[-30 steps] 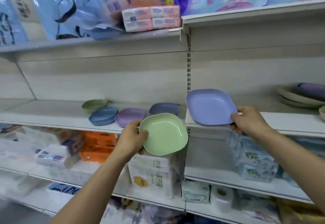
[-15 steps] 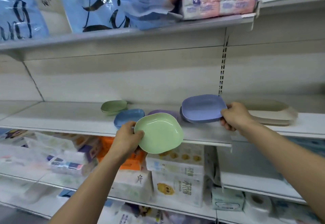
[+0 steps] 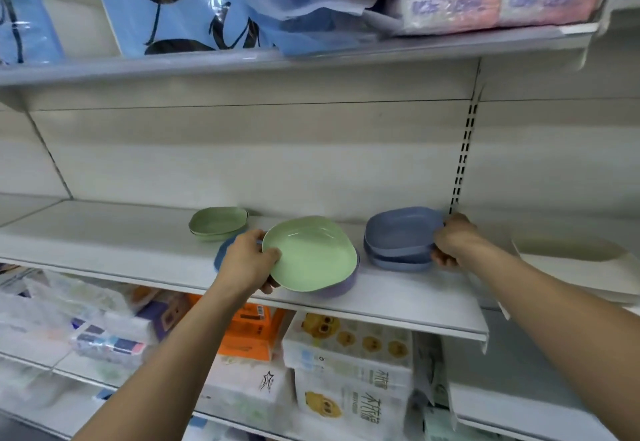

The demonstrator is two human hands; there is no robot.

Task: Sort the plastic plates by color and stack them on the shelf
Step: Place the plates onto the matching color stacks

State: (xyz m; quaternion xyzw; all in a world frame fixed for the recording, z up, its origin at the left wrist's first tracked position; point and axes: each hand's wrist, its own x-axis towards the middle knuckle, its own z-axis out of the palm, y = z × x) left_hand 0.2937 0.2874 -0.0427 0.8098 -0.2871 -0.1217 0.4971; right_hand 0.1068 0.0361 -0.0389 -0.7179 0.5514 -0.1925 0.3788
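Left of centre, a small green plate stack [image 3: 218, 223] sat at the back of the white shelf [image 3: 104, 233]. Your left hand [image 3: 250, 260] clamped a green plate [image 3: 311, 253] by its rim, over a purple plate [image 3: 341, 286]. At centre right, your right hand [image 3: 452, 241] gripped the top blue plate [image 3: 401, 229] of a blue stack [image 3: 398, 260].

A left hand [image 3: 247, 260] holds a green plate [image 3: 310, 253] as the right hand [image 3: 452, 241] grasps stacked blue plates [image 3: 398, 238] on a shelf [image 3: 104, 233].
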